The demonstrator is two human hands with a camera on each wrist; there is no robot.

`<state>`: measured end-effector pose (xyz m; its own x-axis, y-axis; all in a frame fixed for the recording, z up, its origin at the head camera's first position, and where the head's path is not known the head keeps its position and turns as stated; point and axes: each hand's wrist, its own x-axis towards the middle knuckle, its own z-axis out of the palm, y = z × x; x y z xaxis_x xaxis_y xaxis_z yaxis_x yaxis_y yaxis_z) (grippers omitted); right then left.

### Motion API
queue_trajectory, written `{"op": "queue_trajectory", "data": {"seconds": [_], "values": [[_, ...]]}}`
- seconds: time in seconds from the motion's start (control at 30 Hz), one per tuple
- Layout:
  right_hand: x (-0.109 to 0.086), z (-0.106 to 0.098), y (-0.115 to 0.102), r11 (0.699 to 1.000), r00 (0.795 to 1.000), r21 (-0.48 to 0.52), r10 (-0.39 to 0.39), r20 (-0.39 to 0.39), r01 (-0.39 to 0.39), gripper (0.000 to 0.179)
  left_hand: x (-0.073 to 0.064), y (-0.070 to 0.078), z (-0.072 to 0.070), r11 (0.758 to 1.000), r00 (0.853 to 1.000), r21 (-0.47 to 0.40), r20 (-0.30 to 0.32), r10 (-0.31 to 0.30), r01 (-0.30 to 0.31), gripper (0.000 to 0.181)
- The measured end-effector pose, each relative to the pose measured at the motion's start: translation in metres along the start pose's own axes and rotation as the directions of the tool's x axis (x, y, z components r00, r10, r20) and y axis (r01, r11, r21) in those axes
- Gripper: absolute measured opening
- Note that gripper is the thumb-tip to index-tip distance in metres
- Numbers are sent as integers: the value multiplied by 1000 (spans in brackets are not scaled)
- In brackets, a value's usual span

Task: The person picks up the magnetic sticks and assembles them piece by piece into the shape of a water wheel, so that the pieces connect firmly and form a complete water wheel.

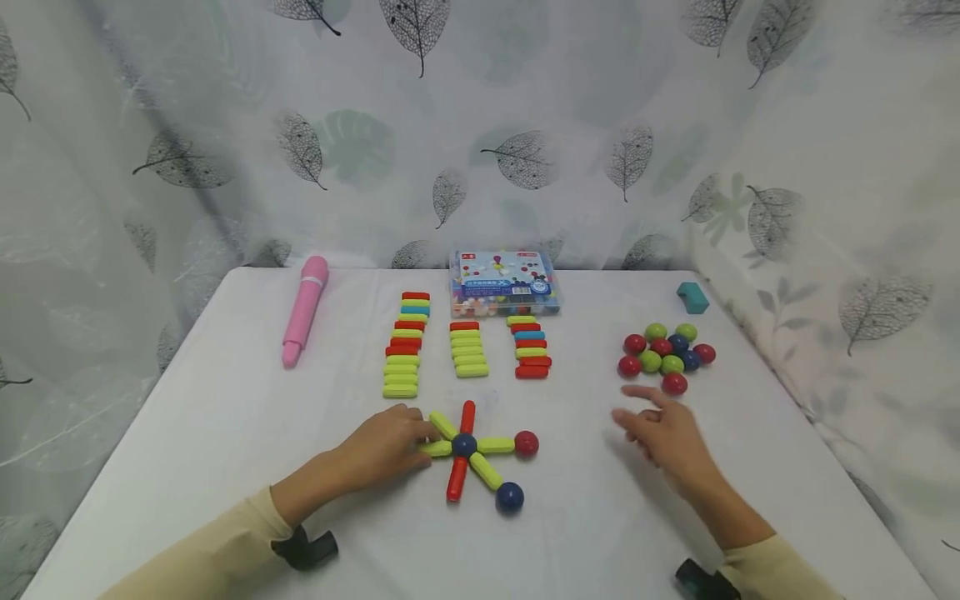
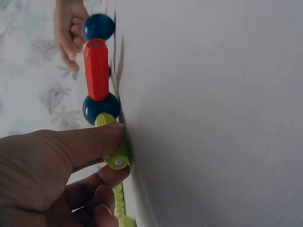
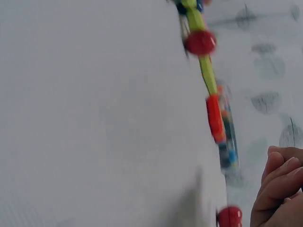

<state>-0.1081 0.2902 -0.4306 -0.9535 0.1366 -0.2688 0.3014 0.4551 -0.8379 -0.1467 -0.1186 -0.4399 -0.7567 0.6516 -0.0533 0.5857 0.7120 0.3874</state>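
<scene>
My left hand (image 1: pixel 390 446) pinches a yellow-green rod (image 2: pixel 117 158) between thumb and finger. That rod joins a blue center ball (image 1: pixel 464 445), from which several red and yellow-green rods fan out in a star on the white table. A dark red ball (image 1: pixel 527 443) caps the right-hand rod, and another blue ball (image 1: pixel 510 497) caps the lower-right one. My right hand (image 1: pixel 667 437) hovers over the table with nothing in it, its index finger reaching left and the others loosely bent. Just beyond it lies a cluster of red, green and blue balls (image 1: pixel 672 364).
Behind the star are three columns of short rods: left (image 1: pixel 402 360), middle (image 1: pixel 468 350) and right (image 1: pixel 532 352). A clear plastic box (image 1: pixel 504 283) stands at the back edge. A pink pen-shaped object (image 1: pixel 306 310) lies back left, a teal block (image 1: pixel 692 297) back right.
</scene>
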Motion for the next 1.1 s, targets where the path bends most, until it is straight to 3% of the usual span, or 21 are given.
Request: {"op": "queue_trajectory", "data": {"seconds": [0.13,0.3,0.57,1.1], "values": [[19,-43,16,996,985,-92,-13,-172,-3,67,1,-6,0,999,999,40,-37,-2,4,30],[35,-63,29,977,980,-209,-11,-199,-32,69,2,-9,1,998,997,62,-80,-19,24,29],[45,-67,35,951,982,-300,17,-189,-74,70,10,-11,0,999,995,45,-99,6,-1,29],[53,-69,37,944,974,-300,70,-214,-134,70,25,-12,-5,999,997,31,-69,30,-28,30]]}}
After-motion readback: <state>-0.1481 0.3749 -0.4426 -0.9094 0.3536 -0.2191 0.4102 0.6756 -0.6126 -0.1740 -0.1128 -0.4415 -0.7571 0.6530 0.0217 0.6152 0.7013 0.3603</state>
